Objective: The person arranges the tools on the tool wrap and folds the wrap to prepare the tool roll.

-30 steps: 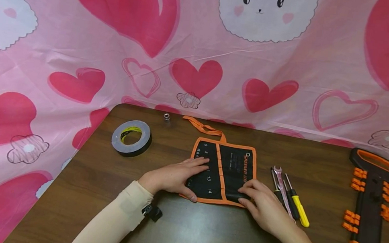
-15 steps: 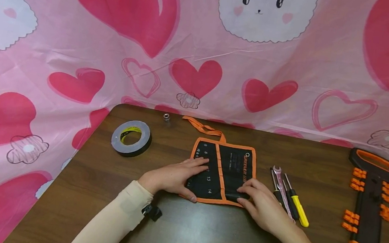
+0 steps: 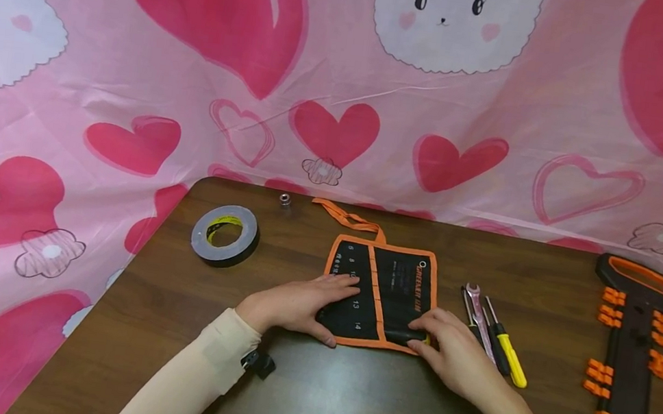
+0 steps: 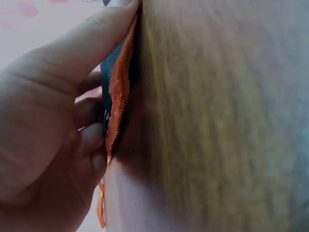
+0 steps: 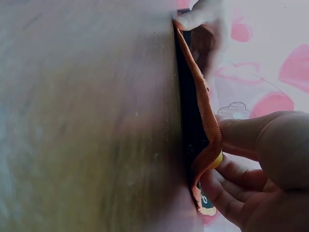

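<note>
A black tool pouch (image 3: 401,278) with orange trim lies unrolled on the table, size numbers printed on its left half. My left hand (image 3: 297,303) rests on its left side, fingers spread flat and thumb at the lower edge. At the lower right corner my right hand (image 3: 453,350) pinches the yellow end of a tool (image 5: 217,160), which sits in a bulging pocket. The pouch and fingers hide the rest of this tool. In the right wrist view the orange edge (image 5: 207,116) bows up over it. An orange strap (image 3: 347,216) trails from the pouch's top.
Right of the pouch lie a wrench (image 3: 474,297), a yellow-handled screwdriver (image 3: 510,357) and darker-handled tools. A black and orange tool holder (image 3: 633,354) lies at the far right. A tape roll (image 3: 201,236) and a small metal socket (image 3: 285,198) are at the left back.
My left fingers have slid slightly down and right on the pouch. The right fingers have shifted a little right, and a yellow end now shows between them.
</note>
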`<action>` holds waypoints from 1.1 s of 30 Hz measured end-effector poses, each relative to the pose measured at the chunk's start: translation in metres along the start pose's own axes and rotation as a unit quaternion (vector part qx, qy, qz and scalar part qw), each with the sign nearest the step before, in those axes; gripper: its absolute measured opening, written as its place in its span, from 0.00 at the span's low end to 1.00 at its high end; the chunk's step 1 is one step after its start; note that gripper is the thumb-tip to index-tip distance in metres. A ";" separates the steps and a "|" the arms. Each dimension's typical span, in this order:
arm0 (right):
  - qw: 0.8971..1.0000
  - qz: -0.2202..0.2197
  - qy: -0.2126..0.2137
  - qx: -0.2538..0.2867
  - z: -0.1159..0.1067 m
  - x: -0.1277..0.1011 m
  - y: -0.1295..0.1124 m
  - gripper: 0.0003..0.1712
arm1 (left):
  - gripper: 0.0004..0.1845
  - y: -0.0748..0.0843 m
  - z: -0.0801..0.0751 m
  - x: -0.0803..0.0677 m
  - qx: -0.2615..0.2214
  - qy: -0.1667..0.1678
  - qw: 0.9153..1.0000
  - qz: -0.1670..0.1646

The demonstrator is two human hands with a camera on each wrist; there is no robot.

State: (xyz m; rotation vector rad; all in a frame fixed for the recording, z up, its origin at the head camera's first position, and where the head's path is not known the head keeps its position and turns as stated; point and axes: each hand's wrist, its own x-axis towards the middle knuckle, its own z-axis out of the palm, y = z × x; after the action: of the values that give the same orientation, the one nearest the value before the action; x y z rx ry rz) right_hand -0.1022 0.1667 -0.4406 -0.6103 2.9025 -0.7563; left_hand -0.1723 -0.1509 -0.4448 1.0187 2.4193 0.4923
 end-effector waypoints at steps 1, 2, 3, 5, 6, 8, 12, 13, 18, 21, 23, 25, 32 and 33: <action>1.000 -0.001 0.000 0.000 0.000 0.000 0.000 0.12 | 0.55 0.000 0.000 0.000 -0.001 0.000 1.000 0.002; 1.000 -0.001 0.000 -0.001 0.000 0.000 0.000 0.12 | 0.54 0.000 0.001 0.000 -0.003 0.000 1.000 0.004; 1.000 -0.001 0.000 0.000 0.001 0.000 0.000 0.12 | 0.54 0.000 0.001 0.000 -0.006 -0.001 1.000 0.005; 1.000 -0.004 -0.001 0.003 0.002 0.000 0.000 0.11 | 0.53 0.000 0.002 0.000 -0.008 -0.001 1.000 0.008; 1.000 -0.005 -0.002 0.004 0.002 0.000 0.000 0.11 | 0.52 0.000 0.002 0.000 -0.009 -0.001 1.000 0.007; 1.000 -0.007 -0.003 0.006 0.004 0.000 0.000 0.11 | 0.52 0.000 0.003 0.000 -0.011 -0.001 1.000 0.007; 1.000 -0.018 0.002 0.006 0.005 0.001 0.000 0.10 | 0.51 0.001 0.003 0.001 -0.015 -0.001 1.000 0.003; 1.000 -0.021 0.005 0.006 0.006 0.001 0.000 0.09 | 0.51 0.001 0.003 0.000 -0.016 -0.001 1.000 0.002; 0.999 -0.036 0.014 0.004 0.006 0.002 -0.002 0.07 | 0.51 0.002 0.002 0.000 -0.021 -0.002 1.000 -0.002; 0.999 -0.034 0.013 0.004 0.007 0.003 -0.003 0.07 | 0.51 0.002 0.002 0.000 -0.024 -0.002 1.000 -0.006; 1.000 -0.025 0.004 0.008 0.006 0.003 -0.004 0.08 | 0.50 0.002 0.002 0.000 -0.025 -0.002 1.000 -0.007; 1.000 -0.015 -0.003 0.015 0.005 0.003 -0.003 0.11 | 0.50 0.002 0.003 0.001 -0.025 -0.003 1.000 -0.009; 0.999 -0.003 -0.021 0.035 0.001 0.003 0.000 0.15 | 0.50 0.001 0.002 0.001 -0.031 -0.008 0.999 -0.010; 0.999 -0.006 -0.021 0.035 0.001 0.003 0.000 0.14 | 0.50 0.001 0.002 0.001 -0.031 -0.008 0.999 -0.011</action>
State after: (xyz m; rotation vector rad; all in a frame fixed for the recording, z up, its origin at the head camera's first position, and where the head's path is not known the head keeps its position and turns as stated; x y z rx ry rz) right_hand -0.1044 0.1650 -0.4412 -0.6298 2.8227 -0.8334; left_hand -0.1710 -0.1490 -0.4461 0.9660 2.3822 0.5466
